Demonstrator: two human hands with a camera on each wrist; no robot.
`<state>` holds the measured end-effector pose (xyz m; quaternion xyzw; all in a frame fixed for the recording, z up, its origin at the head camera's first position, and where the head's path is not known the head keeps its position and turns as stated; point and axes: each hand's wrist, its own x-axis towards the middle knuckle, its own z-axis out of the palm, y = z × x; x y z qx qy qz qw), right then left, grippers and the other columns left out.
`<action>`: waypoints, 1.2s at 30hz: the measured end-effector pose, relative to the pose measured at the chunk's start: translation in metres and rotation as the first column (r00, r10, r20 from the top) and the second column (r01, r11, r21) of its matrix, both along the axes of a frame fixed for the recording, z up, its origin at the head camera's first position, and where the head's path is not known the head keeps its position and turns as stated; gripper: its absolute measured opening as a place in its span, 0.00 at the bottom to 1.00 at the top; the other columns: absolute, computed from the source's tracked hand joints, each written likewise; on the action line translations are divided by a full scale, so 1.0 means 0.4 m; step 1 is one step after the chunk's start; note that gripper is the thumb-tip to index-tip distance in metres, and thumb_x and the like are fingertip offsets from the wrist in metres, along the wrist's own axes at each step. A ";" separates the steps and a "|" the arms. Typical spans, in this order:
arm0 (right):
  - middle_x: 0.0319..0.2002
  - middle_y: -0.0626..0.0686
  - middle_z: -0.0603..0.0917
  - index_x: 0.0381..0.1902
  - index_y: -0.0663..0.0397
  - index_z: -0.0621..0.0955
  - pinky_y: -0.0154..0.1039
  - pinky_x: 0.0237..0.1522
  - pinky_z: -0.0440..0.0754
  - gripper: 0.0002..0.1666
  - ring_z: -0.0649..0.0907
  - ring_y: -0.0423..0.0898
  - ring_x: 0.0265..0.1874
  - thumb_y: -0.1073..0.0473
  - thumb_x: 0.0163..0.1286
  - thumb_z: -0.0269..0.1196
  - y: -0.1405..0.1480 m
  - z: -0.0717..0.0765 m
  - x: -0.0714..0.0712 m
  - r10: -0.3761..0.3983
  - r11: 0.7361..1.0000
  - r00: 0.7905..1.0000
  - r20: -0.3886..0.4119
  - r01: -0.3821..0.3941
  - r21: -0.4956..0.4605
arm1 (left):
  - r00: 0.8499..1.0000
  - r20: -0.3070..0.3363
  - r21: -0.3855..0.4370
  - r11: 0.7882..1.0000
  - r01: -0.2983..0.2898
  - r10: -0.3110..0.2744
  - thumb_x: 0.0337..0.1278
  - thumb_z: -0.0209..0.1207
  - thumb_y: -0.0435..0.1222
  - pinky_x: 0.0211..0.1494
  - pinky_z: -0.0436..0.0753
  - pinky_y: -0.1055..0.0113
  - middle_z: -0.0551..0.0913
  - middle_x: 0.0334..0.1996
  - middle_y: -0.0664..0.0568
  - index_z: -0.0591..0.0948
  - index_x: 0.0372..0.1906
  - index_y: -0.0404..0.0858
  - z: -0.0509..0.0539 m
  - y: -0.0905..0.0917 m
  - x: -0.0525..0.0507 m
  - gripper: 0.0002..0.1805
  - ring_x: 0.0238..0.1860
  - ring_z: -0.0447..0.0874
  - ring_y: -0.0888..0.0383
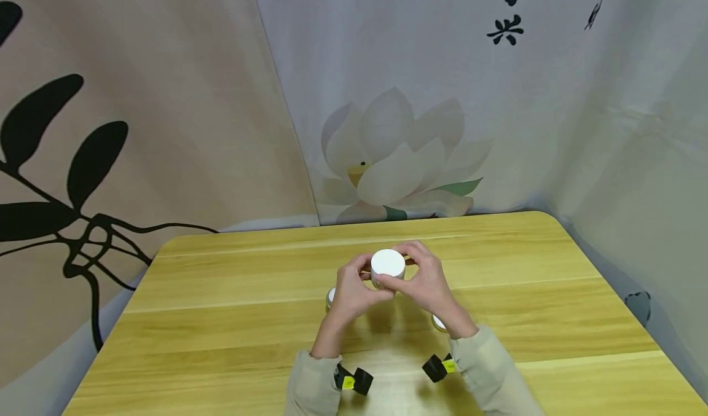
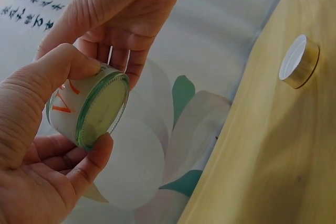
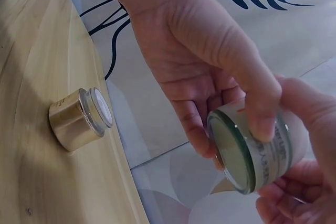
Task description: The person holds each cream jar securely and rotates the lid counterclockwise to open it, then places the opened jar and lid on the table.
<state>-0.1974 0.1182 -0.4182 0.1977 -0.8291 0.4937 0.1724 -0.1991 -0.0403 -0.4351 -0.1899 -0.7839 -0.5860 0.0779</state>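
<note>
A round jar with a white top (image 1: pixel 388 263) is held above the table between my left hand (image 1: pixel 352 290) and right hand (image 1: pixel 428 282). In the left wrist view, the thumb and fingers of my left hand (image 2: pixel 23 114) grip the jar (image 2: pixel 68 106), its greenish glass base facing the camera; my right hand (image 2: pixel 123 6) is behind it. The right wrist view has my left hand (image 3: pixel 202 45) with its thumb on the jar's labelled side (image 3: pixel 268 156), and my right hand (image 3: pixel 317 119) pinching the other end.
A gold jar with a white top (image 3: pixel 73 121) stands on the wooden table (image 1: pixel 238 330), beside my left hand. A gold lid with a white inside (image 2: pixel 307 66) lies near my right wrist. Printed curtains (image 1: pixel 193 96) hang behind the table.
</note>
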 end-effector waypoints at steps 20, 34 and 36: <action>0.38 0.61 0.80 0.37 0.68 0.80 0.40 0.39 0.77 0.21 0.78 0.53 0.36 0.68 0.43 0.75 -0.007 0.083 0.043 0.088 0.996 0.996 0.008 -0.088 -0.003 | 0.999 0.009 -0.038 0.998 0.044 -0.044 0.33 0.67 0.24 0.39 0.81 0.54 0.80 0.32 0.43 0.78 0.45 0.24 0.092 -0.002 0.054 0.24 0.33 0.75 0.55; 0.45 0.53 0.79 0.50 0.58 0.79 0.45 0.43 0.78 0.29 0.77 0.46 0.43 0.60 0.48 0.75 0.023 -0.003 0.000 0.120 0.993 0.991 0.061 -0.120 -0.003 | 0.998 -0.024 -0.026 0.998 0.051 -0.052 0.32 0.70 0.28 0.39 0.82 0.65 0.82 0.37 0.45 0.79 0.48 0.29 0.007 -0.008 0.006 0.27 0.36 0.79 0.56; 0.45 0.53 0.78 0.51 0.59 0.77 0.48 0.44 0.77 0.32 0.76 0.47 0.44 0.59 0.46 0.75 0.018 0.001 0.004 0.088 0.996 0.994 0.060 -0.089 0.007 | 0.999 -0.023 -0.011 0.999 0.047 -0.047 0.31 0.71 0.27 0.39 0.82 0.66 0.82 0.37 0.44 0.79 0.47 0.28 0.006 -0.006 0.005 0.28 0.36 0.79 0.55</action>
